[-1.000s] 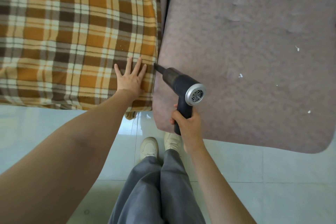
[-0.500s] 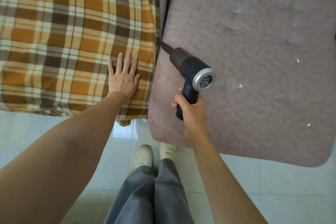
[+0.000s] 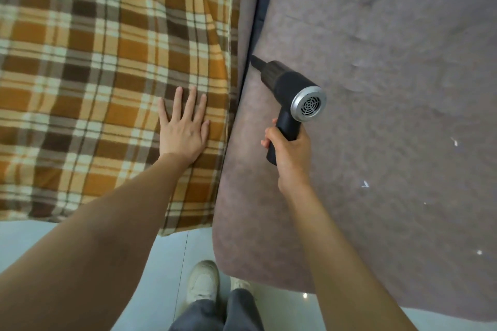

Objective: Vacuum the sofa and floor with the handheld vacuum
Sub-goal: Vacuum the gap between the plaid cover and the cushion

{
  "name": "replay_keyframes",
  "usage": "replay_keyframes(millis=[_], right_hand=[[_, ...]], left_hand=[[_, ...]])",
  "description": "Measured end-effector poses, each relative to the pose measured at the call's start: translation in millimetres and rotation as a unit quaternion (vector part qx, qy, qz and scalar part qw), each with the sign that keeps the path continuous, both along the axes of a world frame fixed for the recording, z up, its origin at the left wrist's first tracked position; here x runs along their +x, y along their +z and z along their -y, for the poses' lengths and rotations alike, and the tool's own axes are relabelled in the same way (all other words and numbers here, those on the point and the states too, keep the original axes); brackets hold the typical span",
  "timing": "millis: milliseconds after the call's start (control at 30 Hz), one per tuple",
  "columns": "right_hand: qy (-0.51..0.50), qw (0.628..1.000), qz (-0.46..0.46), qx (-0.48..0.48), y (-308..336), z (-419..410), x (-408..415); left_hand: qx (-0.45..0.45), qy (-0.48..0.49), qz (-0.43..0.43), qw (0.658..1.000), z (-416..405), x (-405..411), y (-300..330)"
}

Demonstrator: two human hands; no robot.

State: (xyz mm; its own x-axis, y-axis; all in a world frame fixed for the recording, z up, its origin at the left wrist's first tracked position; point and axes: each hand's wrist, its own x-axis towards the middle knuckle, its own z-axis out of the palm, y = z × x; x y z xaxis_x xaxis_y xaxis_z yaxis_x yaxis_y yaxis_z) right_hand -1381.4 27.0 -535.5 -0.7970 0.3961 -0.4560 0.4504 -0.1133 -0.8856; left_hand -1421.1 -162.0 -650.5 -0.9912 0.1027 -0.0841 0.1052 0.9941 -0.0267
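My right hand [image 3: 289,154] grips the handle of the black handheld vacuum [image 3: 289,88], which has a silver vented rear cap. Its narrow nozzle points up-left into the dark gap [image 3: 251,43] between two sofa cushions. The grey-mauve sofa cushion [image 3: 390,67] fills the right side and carries a few small white crumbs [image 3: 365,183]. My left hand [image 3: 184,126] lies flat, fingers spread, on the orange and brown plaid cover [image 3: 94,75] of the left cushion, just left of the gap.
Pale glossy floor tiles [image 3: 166,271] run along the bottom, below the sofa's front edge. My white shoes [image 3: 203,283] and grey trouser legs stand close to the cushion's rounded front corner.
The vacuum nozzle has slid farther back along the gap between the cushions. My left hand has shifted back with it on the plaid cover, still pressed flat.
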Motion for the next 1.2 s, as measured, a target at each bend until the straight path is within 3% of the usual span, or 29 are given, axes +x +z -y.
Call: replay_keyframes(millis=[433,1200], right_hand=[[0.011,1.0,0.028,-0.007,-9,2,-16],[0.012,0.995,0.064,-0.071,-4,32,150]], left_hand=[[0.002,0.001,-0.007,1.0,1,0,-3],[-0.029,-0.043,0.031,0.998,12,9,9]])
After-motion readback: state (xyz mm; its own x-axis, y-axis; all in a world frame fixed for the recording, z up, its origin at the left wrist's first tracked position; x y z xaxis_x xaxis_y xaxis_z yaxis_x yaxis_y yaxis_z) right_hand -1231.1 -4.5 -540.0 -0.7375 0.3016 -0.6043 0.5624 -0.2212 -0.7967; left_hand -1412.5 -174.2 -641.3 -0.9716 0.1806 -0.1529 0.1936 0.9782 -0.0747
